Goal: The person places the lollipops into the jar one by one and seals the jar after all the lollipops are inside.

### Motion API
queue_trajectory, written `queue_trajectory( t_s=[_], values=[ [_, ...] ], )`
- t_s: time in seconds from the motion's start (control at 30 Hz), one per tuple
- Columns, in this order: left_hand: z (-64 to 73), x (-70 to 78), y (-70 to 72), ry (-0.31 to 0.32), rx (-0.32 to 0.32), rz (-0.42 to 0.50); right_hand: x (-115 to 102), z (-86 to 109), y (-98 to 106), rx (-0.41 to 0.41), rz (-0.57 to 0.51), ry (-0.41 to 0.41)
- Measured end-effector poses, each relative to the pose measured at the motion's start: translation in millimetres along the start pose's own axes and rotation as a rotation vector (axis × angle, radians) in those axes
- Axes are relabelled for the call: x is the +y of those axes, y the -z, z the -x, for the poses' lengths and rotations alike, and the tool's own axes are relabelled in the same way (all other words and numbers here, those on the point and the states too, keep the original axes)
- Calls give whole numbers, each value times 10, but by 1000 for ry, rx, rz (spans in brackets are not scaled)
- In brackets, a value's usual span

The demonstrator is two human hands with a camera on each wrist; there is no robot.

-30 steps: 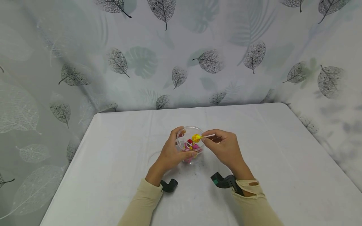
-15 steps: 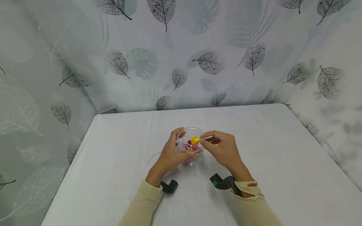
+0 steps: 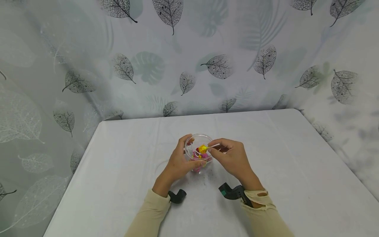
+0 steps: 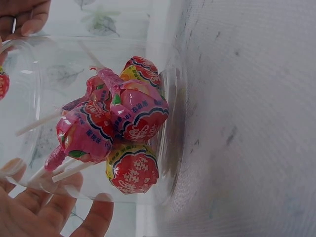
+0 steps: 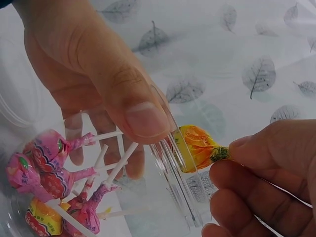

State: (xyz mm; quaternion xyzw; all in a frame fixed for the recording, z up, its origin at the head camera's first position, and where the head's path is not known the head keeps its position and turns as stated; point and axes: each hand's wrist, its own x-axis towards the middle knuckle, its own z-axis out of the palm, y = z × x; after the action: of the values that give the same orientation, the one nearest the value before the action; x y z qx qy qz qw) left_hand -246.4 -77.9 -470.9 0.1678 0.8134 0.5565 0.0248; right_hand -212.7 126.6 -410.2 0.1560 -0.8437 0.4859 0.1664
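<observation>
My left hand [image 3: 179,164] holds a clear plastic jar [image 3: 199,134] near the middle of the table, with the fingers and thumb round its side. Several lollipops [image 4: 138,113] in pink, red and yellow wrappers lie inside, their white sticks poking toward the mouth. My right hand [image 3: 232,156] pinches a yellow-wrapped lollipop [image 5: 195,148] at the twist of the wrapper, by the stick. The head of this lollipop is right at the jar's rim, seen partly through the clear plastic in the right wrist view. Its stick is mostly hidden behind the right fingers.
A clear round lid [image 3: 157,167] lies faintly visible on the white-covered table [image 3: 118,158], left of the jar. Black devices [image 3: 177,196] sit at both wrists. Leaf-patterned curtains [image 3: 189,65] surround the table at the back and sides.
My right hand has shifted slightly left and down, bringing the yellow lollipop lower over the jar's mouth. The left hand and jar have hardly moved.
</observation>
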Motion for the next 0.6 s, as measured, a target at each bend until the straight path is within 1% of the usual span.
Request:
queue_trajectory(
  t_s=[0.2,0.37,0.6],
  values=[
    [-3,-6,-4,-14,5,-2,-11,0,-7,-8,15,2],
    [-3,-10,0,-10,1,0,-12,0,-14,-11,22,6],
    [-7,-22,1,-16,-10,14,0,-7,-21,-18,-1,28]
  ],
)
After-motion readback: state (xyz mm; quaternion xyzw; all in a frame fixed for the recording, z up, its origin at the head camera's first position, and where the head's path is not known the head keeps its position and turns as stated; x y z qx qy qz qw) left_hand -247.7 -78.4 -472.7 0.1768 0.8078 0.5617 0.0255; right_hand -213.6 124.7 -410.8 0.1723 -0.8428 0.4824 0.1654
